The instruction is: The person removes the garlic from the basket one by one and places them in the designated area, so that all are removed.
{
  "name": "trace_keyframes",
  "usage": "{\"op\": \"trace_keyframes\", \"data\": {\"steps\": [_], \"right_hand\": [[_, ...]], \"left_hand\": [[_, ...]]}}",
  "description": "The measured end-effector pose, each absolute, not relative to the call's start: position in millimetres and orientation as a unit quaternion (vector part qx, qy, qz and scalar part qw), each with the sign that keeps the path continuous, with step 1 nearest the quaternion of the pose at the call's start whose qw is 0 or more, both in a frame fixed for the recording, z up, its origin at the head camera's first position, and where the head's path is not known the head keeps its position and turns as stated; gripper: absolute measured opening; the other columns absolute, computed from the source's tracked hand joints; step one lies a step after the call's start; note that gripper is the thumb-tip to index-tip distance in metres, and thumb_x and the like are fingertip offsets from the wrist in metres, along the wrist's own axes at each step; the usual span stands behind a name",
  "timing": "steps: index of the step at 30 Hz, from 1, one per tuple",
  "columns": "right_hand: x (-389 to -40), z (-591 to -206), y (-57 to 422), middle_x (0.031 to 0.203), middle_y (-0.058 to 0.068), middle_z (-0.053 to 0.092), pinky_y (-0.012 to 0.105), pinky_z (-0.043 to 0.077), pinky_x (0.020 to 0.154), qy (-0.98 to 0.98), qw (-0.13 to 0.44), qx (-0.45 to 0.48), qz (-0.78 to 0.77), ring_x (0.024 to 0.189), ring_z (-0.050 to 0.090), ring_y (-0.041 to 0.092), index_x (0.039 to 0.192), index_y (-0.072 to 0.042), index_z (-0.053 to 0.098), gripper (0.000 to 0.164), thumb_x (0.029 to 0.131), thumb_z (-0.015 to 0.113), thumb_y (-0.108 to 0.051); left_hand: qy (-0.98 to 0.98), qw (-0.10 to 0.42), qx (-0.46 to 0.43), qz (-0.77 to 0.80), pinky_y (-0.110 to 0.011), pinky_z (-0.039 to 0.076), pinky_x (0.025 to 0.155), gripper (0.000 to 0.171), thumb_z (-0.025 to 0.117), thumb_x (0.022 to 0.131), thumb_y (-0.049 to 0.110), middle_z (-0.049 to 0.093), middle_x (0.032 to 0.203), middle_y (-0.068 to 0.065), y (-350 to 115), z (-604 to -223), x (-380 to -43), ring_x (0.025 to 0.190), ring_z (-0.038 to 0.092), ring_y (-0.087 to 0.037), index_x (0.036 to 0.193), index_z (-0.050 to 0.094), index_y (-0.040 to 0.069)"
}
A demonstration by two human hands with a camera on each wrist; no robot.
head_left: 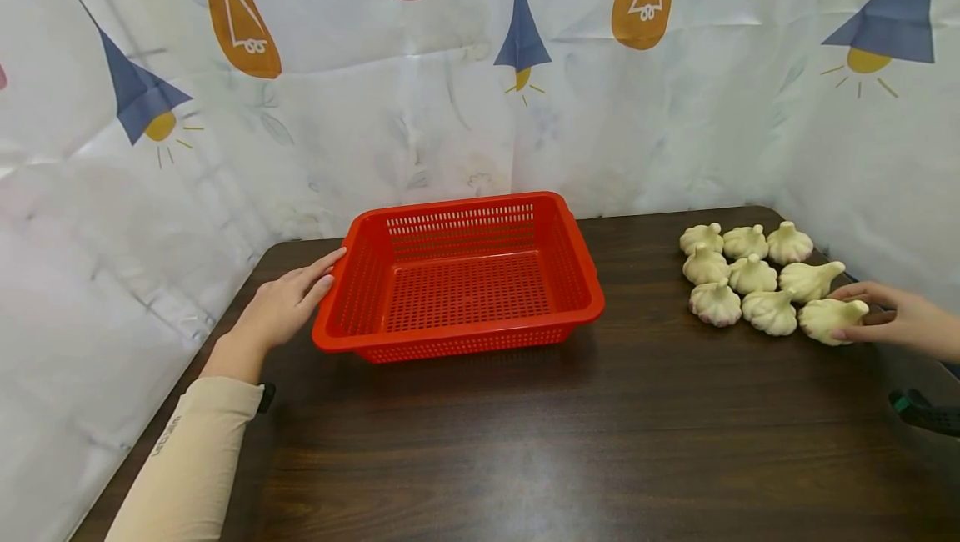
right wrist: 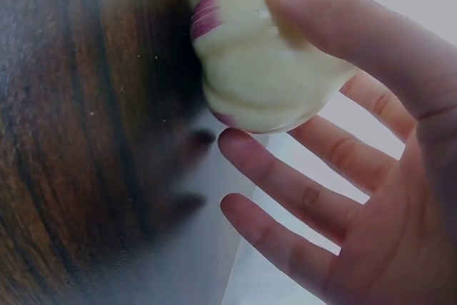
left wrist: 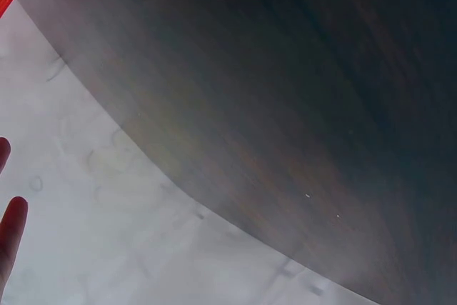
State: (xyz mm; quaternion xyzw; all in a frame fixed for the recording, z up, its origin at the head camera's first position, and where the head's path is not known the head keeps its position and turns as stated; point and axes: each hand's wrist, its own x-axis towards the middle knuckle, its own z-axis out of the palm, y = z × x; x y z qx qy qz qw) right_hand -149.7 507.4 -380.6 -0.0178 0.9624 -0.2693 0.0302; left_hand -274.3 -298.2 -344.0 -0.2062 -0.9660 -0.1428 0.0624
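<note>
A red plastic basket with slotted sides stands on the dark table, nothing inside it. At its left rim rests my left hand, fingers extended along the edge. Only two fingertips of that hand show in the left wrist view. On the far right, my right hand holds a garlic bulb at the front right corner of a group of bulbs. Up close, the right wrist view shows the thumb across this pale bulb with purple streaks, fingers behind and below it.
Several more garlic bulbs sit in close rows beside the held one. A dark wood table carries everything, and a white patterned cloth hangs behind it. A dark strap-like object shows at the right edge.
</note>
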Motion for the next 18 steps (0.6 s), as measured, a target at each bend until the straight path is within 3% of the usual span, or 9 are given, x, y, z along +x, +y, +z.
{"op": "trace_keyframes", "data": {"steps": [9,18], "right_hand": [[-148.0,-382.0,505.3,0.138,0.048,0.028,0.062,0.052,0.075,0.965,0.029,-0.022,-0.259,0.107,0.049,0.071,0.138,0.014,0.036,0.065,0.097,0.074,-0.019],[-145.8,-383.7,505.6,0.137,0.051,0.030,0.066,0.050,0.078,0.969,0.022,-0.030,-0.246,0.113,0.042,0.074,0.139,0.015,0.039,0.063,0.097,0.073,-0.017]], "left_hand": [[-0.967,0.058,-0.201,-0.147,-0.072,0.040,0.100,0.060,0.033,0.110,0.048,0.045,0.152,-0.027,-298.3,-345.3,-274.4,0.131,0.047,-0.050,0.164,0.027,0.024],[-0.966,0.061,-0.201,-0.151,-0.072,0.039,0.100,0.059,0.033,0.111,0.047,0.045,0.152,-0.027,-298.7,-345.9,-275.6,0.131,0.047,-0.050,0.164,0.027,0.024]]}}
